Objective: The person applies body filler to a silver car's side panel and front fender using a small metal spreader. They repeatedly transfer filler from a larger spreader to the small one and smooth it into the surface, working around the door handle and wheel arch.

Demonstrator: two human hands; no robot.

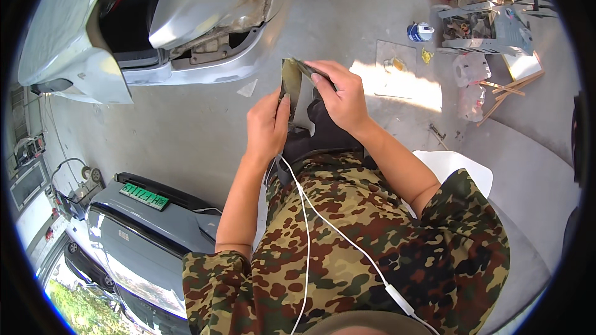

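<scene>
Both my hands hold up a small flat sheet [289, 79], olive-grey and folded or bent along its top edge, probably sandpaper. My left hand [267, 125] grips its lower left part with the thumb on the face. My right hand [341, 96] pinches its upper right edge between the fingers. The sheet hangs in front of my chest, above the concrete floor [186, 130]. My camouflage shirt [372, 242] fills the lower part of the view, with a white cable [323, 217] running down it.
A silver car's damaged rear with a detached bumper [186, 25] lies at the upper left. A grey car [143, 229] with a green plate stands at the lower left. Tools, cans, plastic bags and wooden sticks [490, 43] clutter the upper right. A white stool [459, 167] is behind me.
</scene>
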